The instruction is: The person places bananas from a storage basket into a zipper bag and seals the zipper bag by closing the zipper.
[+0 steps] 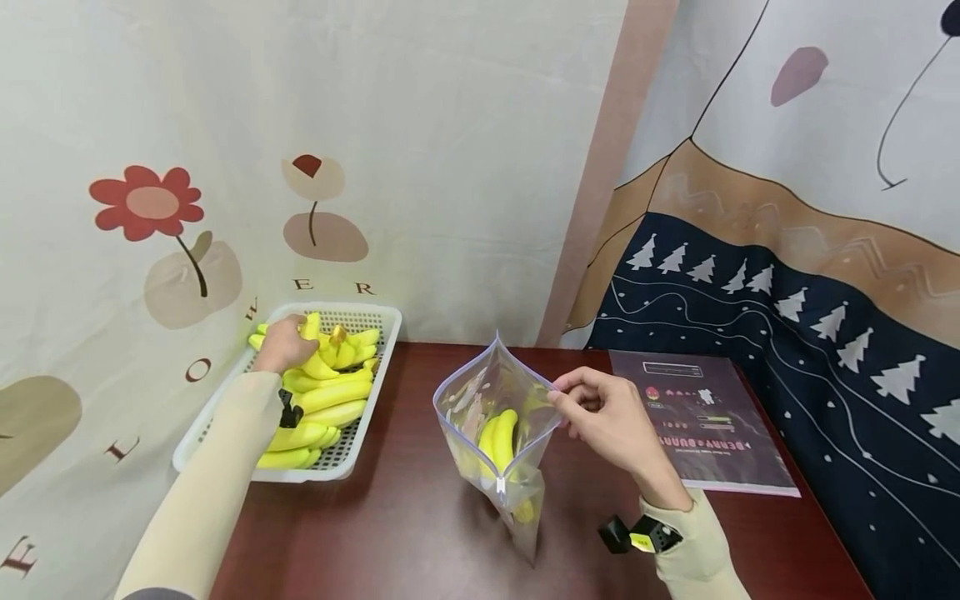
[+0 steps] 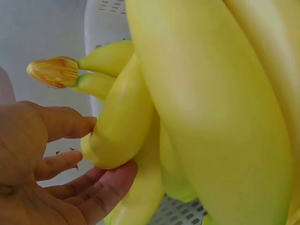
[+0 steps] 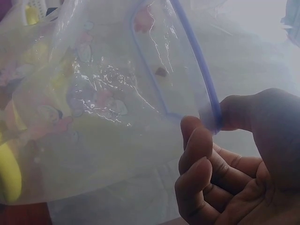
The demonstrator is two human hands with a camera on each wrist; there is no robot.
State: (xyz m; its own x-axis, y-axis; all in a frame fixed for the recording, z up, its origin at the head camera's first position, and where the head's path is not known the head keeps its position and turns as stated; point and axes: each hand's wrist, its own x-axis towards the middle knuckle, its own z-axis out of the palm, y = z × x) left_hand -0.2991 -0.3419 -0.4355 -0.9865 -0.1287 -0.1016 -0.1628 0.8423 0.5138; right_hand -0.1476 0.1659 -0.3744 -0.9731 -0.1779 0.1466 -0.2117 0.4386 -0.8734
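My left hand (image 1: 283, 343) reaches into the white plastic basket (image 1: 392, 333) and holds a yellow banana (image 1: 311, 333). In the left wrist view, the thumb and fingertips pinch the rounded end of that banana (image 2: 124, 117). My right hand (image 1: 611, 417) pinches the rim of a clear zip bag (image 1: 468, 400) between thumb and forefinger. The bag stands upright with its mouth spread wide and a white slider at the front. Inside it are bananas (image 1: 497, 437). In the right wrist view, the purple zip edge (image 3: 199, 61) runs down into the fingers.
Several more bananas (image 1: 337, 396) fill the basket on the left. A dark printed sheet (image 1: 697, 425) lies on the brown table (image 1: 390, 533) to the right of the bag. Patterned cloth (image 1: 465, 167) hangs behind and at the sides.
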